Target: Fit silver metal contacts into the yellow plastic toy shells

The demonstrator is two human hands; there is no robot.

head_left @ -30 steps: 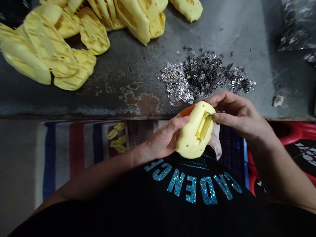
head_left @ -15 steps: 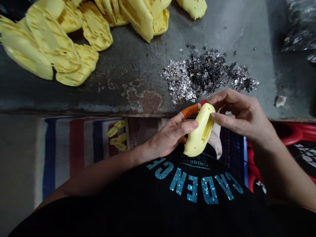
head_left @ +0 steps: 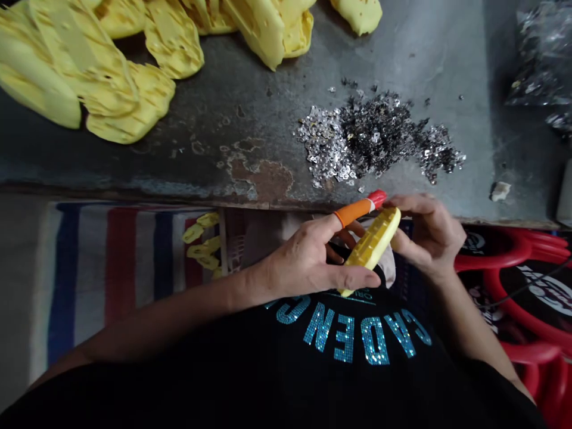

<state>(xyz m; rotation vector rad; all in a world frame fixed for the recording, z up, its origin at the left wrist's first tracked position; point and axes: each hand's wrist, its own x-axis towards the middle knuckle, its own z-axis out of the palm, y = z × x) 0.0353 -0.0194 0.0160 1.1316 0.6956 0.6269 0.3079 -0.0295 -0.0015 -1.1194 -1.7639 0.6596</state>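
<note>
yellow plastic casing (head_left: 373, 250) gripped between both hands
fingers of the left hand (head_left: 304, 265) and right hand (head_left: 426, 238) were closed on it just off the grey metal desk (head_left: 402, 59), an orange finger cot (head_left: 353, 211) on the left forefinger, silver metal scraps (head_left: 370, 140) piled nearby

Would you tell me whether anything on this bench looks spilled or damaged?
Yes: a loose heap of silver and dark flakes lies scattered on the metal bench, which shows a rusty, peeling patch near its edge.
</note>
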